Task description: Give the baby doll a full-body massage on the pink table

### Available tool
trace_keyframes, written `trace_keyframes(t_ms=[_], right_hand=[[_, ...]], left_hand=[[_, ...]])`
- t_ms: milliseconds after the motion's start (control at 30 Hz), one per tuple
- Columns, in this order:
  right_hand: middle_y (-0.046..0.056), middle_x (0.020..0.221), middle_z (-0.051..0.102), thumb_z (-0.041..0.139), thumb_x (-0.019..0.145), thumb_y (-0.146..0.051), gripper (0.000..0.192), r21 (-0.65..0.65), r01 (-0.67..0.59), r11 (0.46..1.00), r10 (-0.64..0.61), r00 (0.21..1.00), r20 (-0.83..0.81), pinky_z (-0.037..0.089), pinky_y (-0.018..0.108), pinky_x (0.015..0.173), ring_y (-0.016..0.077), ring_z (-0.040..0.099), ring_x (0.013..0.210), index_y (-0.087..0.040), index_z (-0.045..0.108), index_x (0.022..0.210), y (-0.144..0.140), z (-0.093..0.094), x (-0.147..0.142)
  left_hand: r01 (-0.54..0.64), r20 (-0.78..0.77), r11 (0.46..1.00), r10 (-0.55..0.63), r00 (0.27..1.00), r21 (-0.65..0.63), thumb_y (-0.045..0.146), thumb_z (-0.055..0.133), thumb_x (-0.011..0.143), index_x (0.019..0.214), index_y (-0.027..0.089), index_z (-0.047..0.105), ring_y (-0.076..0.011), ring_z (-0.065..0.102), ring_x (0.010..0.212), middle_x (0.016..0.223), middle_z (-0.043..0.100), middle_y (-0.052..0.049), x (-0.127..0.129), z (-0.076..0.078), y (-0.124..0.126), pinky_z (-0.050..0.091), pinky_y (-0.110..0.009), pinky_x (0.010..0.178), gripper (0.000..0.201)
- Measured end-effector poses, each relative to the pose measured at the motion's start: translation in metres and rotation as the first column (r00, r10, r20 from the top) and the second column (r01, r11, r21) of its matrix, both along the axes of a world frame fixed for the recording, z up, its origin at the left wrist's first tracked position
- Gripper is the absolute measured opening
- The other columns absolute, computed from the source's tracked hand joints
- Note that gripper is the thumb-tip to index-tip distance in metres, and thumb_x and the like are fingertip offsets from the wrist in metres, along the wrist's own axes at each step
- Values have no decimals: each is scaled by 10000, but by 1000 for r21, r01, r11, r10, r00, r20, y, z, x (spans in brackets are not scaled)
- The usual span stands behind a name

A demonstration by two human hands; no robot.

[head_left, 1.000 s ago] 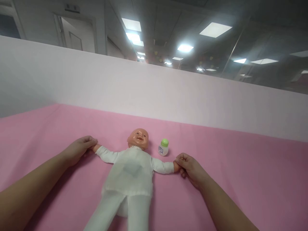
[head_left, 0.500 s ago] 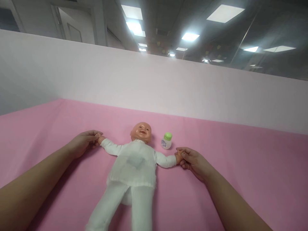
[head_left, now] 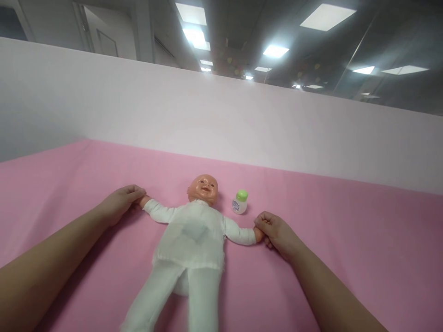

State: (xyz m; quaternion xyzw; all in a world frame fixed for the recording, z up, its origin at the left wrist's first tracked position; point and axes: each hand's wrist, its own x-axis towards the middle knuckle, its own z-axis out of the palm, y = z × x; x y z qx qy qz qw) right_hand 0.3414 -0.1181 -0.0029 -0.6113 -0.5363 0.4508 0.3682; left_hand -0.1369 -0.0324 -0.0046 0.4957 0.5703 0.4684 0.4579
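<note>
A baby doll [head_left: 192,235] in a white cloth top and white legwear lies on its back, arms stretched out to both sides. My left hand [head_left: 124,202] is closed around the doll's hand on the left of the view. On the other side, my right hand [head_left: 275,233] grips the doll's other hand, its fingers curled over it. Both doll hands are mostly hidden by my fingers. Close to the doll's head stands a small clear bottle [head_left: 240,203] with a green cap and a printed label, touched by neither hand.
The doll and bottle rest on a pink cloth surface [head_left: 332,221]. A white wall [head_left: 221,115] rises along its far side. Above it, glass shows lit ceiling panels, and a door [head_left: 110,34] is at the upper left.
Both my hands have folded further over the doll's hands, covering more of them. The doll's arms have shifted only slightly; the bottle is in the same place.
</note>
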Motion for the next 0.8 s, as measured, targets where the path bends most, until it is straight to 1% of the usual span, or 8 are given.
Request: trace_keyframes(t_ms=[133,233,300,400,500,567,667,800], right_hand=[[-70,498,461,579,911,-629,435,18,21,1000,-21,1000,-14,301,239,428,93,400,409,-224,547,757,0,0,-1],[-52,517,516,581,909,-621,414,25,32,999,-31,999,-39,315,243,436,101,420,422,-219,592,810,1,-3,1],[-23,573,590,613,892,-601,388,29,34,999,-32,997,-72,347,248,453,112,466,458,-215,617,856,3,-6,4],[-6,630,637,684,854,-565,380,9,24,1000,-22,982,-188,401,262,493,125,517,503,-211,648,986,4,-9,8],[3,695,662,773,805,-514,453,-21,-13,1000,6,952,-307,448,279,544,125,545,546,-202,647,1109,5,-9,13],[8,736,671,831,765,-463,491,-26,-36,999,25,940,-342,460,282,564,124,557,569,-197,643,1133,5,-8,15],[-14,689,644,867,731,-416,449,-15,-53,999,44,941,-336,426,264,529,117,539,544,-200,638,1051,4,-7,16],[-60,541,532,814,778,-483,366,0,-26,1000,25,977,-210,329,236,457,102,456,465,-215,573,837,3,-8,12]], left_hand=[[-22,-23,1000,21,1000,-20,508,763,678,833,169,713,-156,518,553,657,626,-31,-1,-1,1,406,-238,448,376],[-26,-1,1000,26,1000,-11,492,773,658,885,166,745,-161,530,566,696,653,-44,-3,-3,3,416,-243,457,399],[-17,34,1000,18,999,-16,470,797,633,925,165,759,-158,536,566,730,680,-54,-3,-3,2,423,-246,467,424],[6,100,999,-3,995,-32,413,849,592,1004,170,769,-157,556,585,819,731,-74,-3,-1,1,452,-258,498,485],[24,138,999,-19,990,-34,377,888,567,1040,178,773,-157,565,598,856,747,-77,-2,2,-1,463,-264,519,526],[32,140,999,-28,990,-25,374,900,558,1037,180,774,-157,570,605,853,746,-74,-3,3,-1,466,-264,527,532],[39,116,999,-38,992,-8,397,899,564,989,173,764,-158,572,604,820,730,-67,-4,0,0,462,-259,519,499],[36,63,999,-37,997,6,432,876,601,890,170,720,-146,542,575,704,668,-30,-4,-5,4,429,-232,480,420]])
